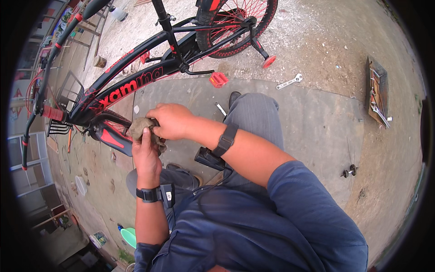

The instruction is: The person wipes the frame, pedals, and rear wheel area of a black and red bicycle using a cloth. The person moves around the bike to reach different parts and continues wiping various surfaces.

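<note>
A crumpled grey-brown rag [141,128] is bunched between my two hands, close to the front wheel of a black and red bicycle [131,86]. My left hand [147,156] grips it from below, thumb pressed on the cloth. From the right, my right hand [171,121] reaches over with curled fingers and pinches the rag's side. Whether anything is wrapped inside the cloth cannot be seen. Just beyond my hands is the bike's front mudguard [112,137]. A red pedal [218,80] hangs from the crank farther off.
An adjustable wrench [290,82] lies on the grey mat [317,118], and a smaller wrench [220,109] lies by my shoe. An open toolbox [375,93] with tools stands at the right. Near it lies a small dark axle-like part [349,171]. A green basin [129,236] sits lower left.
</note>
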Available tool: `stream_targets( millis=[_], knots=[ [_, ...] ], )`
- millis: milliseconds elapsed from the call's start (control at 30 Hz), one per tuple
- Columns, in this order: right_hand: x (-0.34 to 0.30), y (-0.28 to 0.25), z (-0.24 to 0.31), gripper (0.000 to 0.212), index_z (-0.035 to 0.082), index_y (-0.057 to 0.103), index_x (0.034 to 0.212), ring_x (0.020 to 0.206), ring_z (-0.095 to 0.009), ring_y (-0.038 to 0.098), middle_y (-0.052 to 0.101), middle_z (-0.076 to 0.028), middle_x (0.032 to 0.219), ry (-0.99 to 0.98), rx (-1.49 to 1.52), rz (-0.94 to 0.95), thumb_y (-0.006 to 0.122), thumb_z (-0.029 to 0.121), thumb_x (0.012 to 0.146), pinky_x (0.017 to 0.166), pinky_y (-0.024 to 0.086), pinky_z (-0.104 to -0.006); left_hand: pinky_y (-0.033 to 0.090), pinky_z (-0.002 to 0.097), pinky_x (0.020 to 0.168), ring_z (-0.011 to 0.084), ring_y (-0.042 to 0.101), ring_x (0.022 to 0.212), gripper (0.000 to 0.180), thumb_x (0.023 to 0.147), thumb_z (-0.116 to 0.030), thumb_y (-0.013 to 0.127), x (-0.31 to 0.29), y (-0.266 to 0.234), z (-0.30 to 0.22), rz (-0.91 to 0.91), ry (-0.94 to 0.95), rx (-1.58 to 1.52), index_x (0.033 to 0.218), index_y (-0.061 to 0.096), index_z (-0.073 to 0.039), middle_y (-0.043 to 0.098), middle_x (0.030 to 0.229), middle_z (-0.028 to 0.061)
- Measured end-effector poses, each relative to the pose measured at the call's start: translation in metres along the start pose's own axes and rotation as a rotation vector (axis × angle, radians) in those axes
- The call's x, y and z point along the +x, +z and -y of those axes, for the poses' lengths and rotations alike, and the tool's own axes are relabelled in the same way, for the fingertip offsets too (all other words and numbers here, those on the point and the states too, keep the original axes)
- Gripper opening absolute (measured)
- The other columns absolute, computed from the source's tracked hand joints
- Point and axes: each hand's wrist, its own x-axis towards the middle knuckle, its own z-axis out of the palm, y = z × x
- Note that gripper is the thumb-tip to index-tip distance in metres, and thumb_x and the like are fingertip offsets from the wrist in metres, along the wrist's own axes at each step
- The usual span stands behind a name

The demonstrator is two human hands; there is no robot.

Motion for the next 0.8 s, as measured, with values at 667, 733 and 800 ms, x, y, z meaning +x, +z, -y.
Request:
stream_targets(
  millis=[667, 733, 800],
  knots=[
    [0.09, 0.009, -0.273, 0.045, -0.005, 0.057, 0.131, 0.071, -0.019, 0.068, 0.071, -0.014, 0.103, 0.673, 0.444, -1.016, 0.072, 0.016, 0.094, 0.057, 0.055, -0.0331, 0.056, 0.031, 0.082, 0.022, 0.069, 0.11, 0.044, 0.106, -0.023, 0.06, 0.038, -0.052, 0.09, -0.011, -0.387, 0.234, 0.141, 0.051, 0.002, 0.062, 0.129, 0.0116],
    [0.111, 0.008, -0.281, 0.044, -0.006, 0.056, 0.13, 0.071, -0.018, 0.068, 0.071, -0.014, 0.103, 0.604, 0.398, -1.087, 0.072, 0.015, 0.095, 0.056, 0.054, -0.0325, 0.055, 0.0306, 0.082, 0.0217, 0.069, 0.11, 0.042, 0.106, -0.021, 0.06, 0.041, -0.061, 0.102, -0.021, -0.443, 0.235, 0.14, 0.052, 0.002, 0.063, 0.129, 0.0112],
    [0.125, 0.008, -0.281, 0.042, -0.007, 0.057, 0.128, 0.071, -0.018, 0.068, 0.07, -0.014, 0.103, 0.608, 0.465, -1.126, 0.072, 0.013, 0.094, 0.057, 0.054, -0.0319, 0.055, 0.0302, 0.081, 0.0216, 0.069, 0.11, 0.041, 0.106, -0.02, 0.061, 0.039, -0.069, 0.112, -0.014, -0.494, 0.244, 0.139, 0.052, 0.002, 0.063, 0.129, 0.0109]
  ],
)
